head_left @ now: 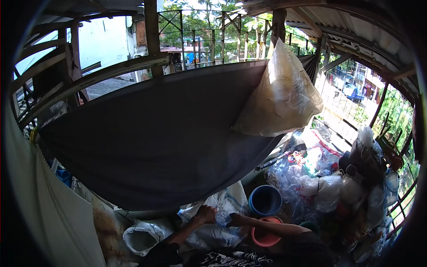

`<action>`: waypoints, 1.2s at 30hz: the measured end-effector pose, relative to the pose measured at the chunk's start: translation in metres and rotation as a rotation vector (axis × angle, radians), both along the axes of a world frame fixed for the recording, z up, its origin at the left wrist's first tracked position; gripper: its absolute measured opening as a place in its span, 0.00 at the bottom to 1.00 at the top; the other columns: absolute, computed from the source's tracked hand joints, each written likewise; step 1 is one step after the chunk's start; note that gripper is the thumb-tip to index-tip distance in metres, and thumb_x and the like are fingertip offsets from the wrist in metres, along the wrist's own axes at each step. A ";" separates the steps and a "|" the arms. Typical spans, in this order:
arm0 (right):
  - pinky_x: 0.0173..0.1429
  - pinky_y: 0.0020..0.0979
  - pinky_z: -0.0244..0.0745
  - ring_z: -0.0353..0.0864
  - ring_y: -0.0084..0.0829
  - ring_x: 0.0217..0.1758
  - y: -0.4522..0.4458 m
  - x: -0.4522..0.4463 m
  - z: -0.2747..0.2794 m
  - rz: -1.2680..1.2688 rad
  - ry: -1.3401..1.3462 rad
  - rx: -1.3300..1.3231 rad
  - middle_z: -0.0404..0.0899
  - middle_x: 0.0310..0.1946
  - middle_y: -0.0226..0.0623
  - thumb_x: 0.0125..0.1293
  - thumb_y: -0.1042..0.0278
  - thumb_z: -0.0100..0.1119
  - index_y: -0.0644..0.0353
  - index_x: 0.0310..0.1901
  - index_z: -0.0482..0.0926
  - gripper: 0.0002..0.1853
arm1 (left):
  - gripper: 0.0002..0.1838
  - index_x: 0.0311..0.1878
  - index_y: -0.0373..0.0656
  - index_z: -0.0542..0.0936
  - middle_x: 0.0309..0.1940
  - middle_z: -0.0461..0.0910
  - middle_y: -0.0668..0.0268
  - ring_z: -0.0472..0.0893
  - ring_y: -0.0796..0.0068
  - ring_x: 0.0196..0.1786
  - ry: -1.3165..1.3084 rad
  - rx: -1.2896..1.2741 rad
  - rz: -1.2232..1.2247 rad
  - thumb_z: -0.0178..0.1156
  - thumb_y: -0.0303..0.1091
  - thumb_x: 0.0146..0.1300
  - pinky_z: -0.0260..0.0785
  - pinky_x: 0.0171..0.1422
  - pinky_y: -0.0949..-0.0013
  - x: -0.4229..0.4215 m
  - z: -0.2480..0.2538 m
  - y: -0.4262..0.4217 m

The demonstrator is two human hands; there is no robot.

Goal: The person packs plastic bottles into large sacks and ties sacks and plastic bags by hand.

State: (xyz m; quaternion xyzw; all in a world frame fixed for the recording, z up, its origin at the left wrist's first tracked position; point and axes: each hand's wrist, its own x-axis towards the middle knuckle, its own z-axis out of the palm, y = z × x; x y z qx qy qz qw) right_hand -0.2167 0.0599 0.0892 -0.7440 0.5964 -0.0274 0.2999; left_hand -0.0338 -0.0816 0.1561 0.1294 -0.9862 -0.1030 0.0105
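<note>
My left hand (206,214) is closed in a fist at the left side of a crumpled piece of clear plastic (221,216), which looks like a bag. On its other side, my right hand (236,220) is in shadow, with its fingers drawn together at the plastic's edge. Both hands are above a large white sack (213,236). Just right of my right hand stands a blue bucket (265,200). My right forearm passes over a red-orange basin (267,238).
A dark cloth (169,138) hangs across the front. From a post hangs a full translucent bag (284,93). Another white sack (143,238) stands open at lower left. Piled plastic bags (324,191) fill the right side beside a wire fence.
</note>
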 end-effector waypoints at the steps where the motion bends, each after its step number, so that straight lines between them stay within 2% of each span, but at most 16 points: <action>1: 0.51 0.45 0.73 0.76 0.50 0.50 0.002 0.001 0.000 -0.299 -0.160 -0.055 0.78 0.45 0.49 0.46 0.51 0.74 0.62 0.50 0.78 0.31 | 0.15 0.32 0.38 0.82 0.34 0.83 0.47 0.84 0.54 0.42 -0.029 0.026 0.052 0.60 0.39 0.43 0.78 0.43 0.52 -0.001 -0.013 -0.001; 9: 0.54 0.48 0.67 0.68 0.49 0.53 0.018 0.009 0.004 -0.051 0.002 -0.408 0.70 0.44 0.46 0.50 0.57 0.69 0.63 0.48 0.74 0.27 | 0.14 0.33 0.40 0.84 0.31 0.84 0.51 0.85 0.56 0.32 -0.037 0.336 0.239 0.59 0.38 0.47 0.78 0.39 0.56 0.012 -0.092 0.024; 11: 0.58 0.48 0.64 0.67 0.48 0.55 0.025 0.014 0.000 0.000 0.026 -0.385 0.69 0.45 0.47 0.52 0.57 0.67 0.63 0.50 0.73 0.26 | 0.11 0.33 0.42 0.83 0.31 0.84 0.55 0.85 0.67 0.29 -0.594 0.804 0.139 0.56 0.36 0.52 0.77 0.32 0.62 0.010 -0.127 0.020; 12: 0.57 0.48 0.65 0.67 0.48 0.54 0.029 0.017 -0.004 0.026 -0.008 -0.431 0.70 0.45 0.47 0.53 0.58 0.67 0.64 0.50 0.73 0.26 | 0.11 0.33 0.42 0.83 0.31 0.84 0.55 0.85 0.67 0.29 -0.599 0.807 0.144 0.56 0.36 0.52 0.77 0.32 0.62 0.015 -0.152 0.019; 14: 0.56 0.47 0.65 0.68 0.48 0.52 0.036 0.021 -0.015 0.054 -0.048 -0.477 0.70 0.44 0.47 0.53 0.58 0.67 0.64 0.50 0.73 0.26 | 0.06 0.27 0.42 0.79 0.17 0.73 0.69 0.72 0.76 0.18 -0.565 1.621 0.220 0.57 0.32 0.56 0.63 0.20 0.65 0.027 -0.191 0.017; 15: 0.57 0.47 0.65 0.69 0.48 0.53 0.038 0.022 -0.021 0.030 -0.056 -0.410 0.70 0.45 0.48 0.53 0.58 0.68 0.64 0.51 0.73 0.27 | 0.06 0.27 0.42 0.79 0.17 0.73 0.69 0.72 0.76 0.18 -0.565 1.620 0.223 0.57 0.32 0.56 0.63 0.20 0.65 0.029 -0.192 0.019; 18: 0.60 0.45 0.66 0.70 0.50 0.56 0.038 0.019 -0.054 -0.032 -0.128 -0.415 0.71 0.50 0.49 0.52 0.57 0.70 0.65 0.54 0.72 0.31 | 0.08 0.28 0.41 0.80 0.18 0.77 0.66 0.77 0.69 0.20 -0.389 1.146 0.398 0.60 0.36 0.52 0.68 0.24 0.61 0.027 -0.161 0.036; 20: 0.64 0.43 0.67 0.70 0.51 0.61 0.038 0.015 -0.060 -0.188 -0.234 -0.464 0.72 0.55 0.51 0.48 0.55 0.74 0.66 0.58 0.71 0.38 | 0.12 0.32 0.42 0.82 0.28 0.83 0.55 0.84 0.55 0.35 -0.427 0.564 0.523 0.60 0.41 0.51 0.76 0.39 0.56 0.028 -0.113 0.040; 21: 0.64 0.43 0.67 0.70 0.51 0.61 0.036 0.014 -0.063 -0.189 -0.233 -0.466 0.72 0.55 0.51 0.48 0.55 0.74 0.66 0.58 0.71 0.38 | 0.12 0.32 0.42 0.82 0.28 0.83 0.55 0.84 0.55 0.35 -0.426 0.562 0.522 0.60 0.41 0.51 0.76 0.39 0.56 0.033 -0.104 0.044; 23: 0.62 0.46 0.71 0.71 0.52 0.62 0.037 0.013 -0.078 -0.816 -0.268 -0.224 0.68 0.61 0.51 0.47 0.48 0.75 0.63 0.62 0.66 0.44 | 0.17 0.36 0.41 0.81 0.32 0.83 0.54 0.83 0.48 0.39 -0.171 0.310 0.633 0.65 0.43 0.46 0.75 0.45 0.51 0.041 -0.092 0.054; 24: 0.62 0.46 0.71 0.71 0.52 0.62 0.036 0.009 -0.075 -0.813 -0.267 -0.225 0.68 0.61 0.51 0.47 0.48 0.75 0.63 0.62 0.66 0.44 | 0.17 0.36 0.41 0.81 0.32 0.83 0.54 0.83 0.48 0.39 -0.169 0.310 0.635 0.65 0.43 0.46 0.75 0.45 0.51 0.041 -0.084 0.058; 27: 0.63 0.48 0.70 0.70 0.51 0.64 0.049 0.002 -0.047 -0.875 -1.560 0.754 0.69 0.62 0.49 0.57 0.39 0.65 0.59 0.67 0.62 0.44 | 0.19 0.37 0.41 0.79 0.35 0.82 0.56 0.82 0.49 0.40 -0.009 0.209 0.700 0.67 0.43 0.44 0.75 0.46 0.52 0.045 -0.079 0.069; 30: 0.64 0.46 0.70 0.73 0.51 0.61 0.054 -0.001 0.028 -1.345 -1.888 1.012 0.72 0.59 0.47 0.60 0.37 0.61 0.57 0.69 0.60 0.43 | 0.16 0.33 0.41 0.77 0.36 0.80 0.58 0.81 0.51 0.39 0.314 0.004 0.532 0.66 0.40 0.42 0.72 0.42 0.51 0.057 -0.095 0.060; 32: 0.64 0.49 0.69 0.71 0.49 0.63 0.054 -0.001 0.027 -1.242 -1.660 0.933 0.65 0.64 0.47 0.62 0.38 0.59 0.54 0.69 0.61 0.41 | 0.13 0.30 0.42 0.75 0.36 0.79 0.60 0.80 0.55 0.38 0.421 -0.073 0.278 0.64 0.36 0.40 0.68 0.40 0.52 0.062 -0.094 0.061; 35: 0.58 0.46 0.74 0.73 0.43 0.59 0.039 -0.009 -0.111 -1.277 -1.325 1.104 0.70 0.61 0.49 0.62 0.39 0.59 0.58 0.66 0.66 0.39 | 0.12 0.29 0.43 0.75 0.34 0.80 0.60 0.81 0.57 0.37 0.440 -0.126 0.187 0.61 0.34 0.38 0.65 0.40 0.55 0.058 -0.072 0.052; 36: 0.55 0.43 0.75 0.75 0.42 0.56 0.047 0.000 -0.106 -1.168 -1.122 0.602 0.74 0.55 0.49 0.62 0.40 0.59 0.61 0.65 0.68 0.38 | 0.12 0.29 0.43 0.75 0.34 0.80 0.60 0.81 0.57 0.37 0.439 -0.130 0.191 0.61 0.34 0.38 0.65 0.40 0.55 0.060 -0.066 0.050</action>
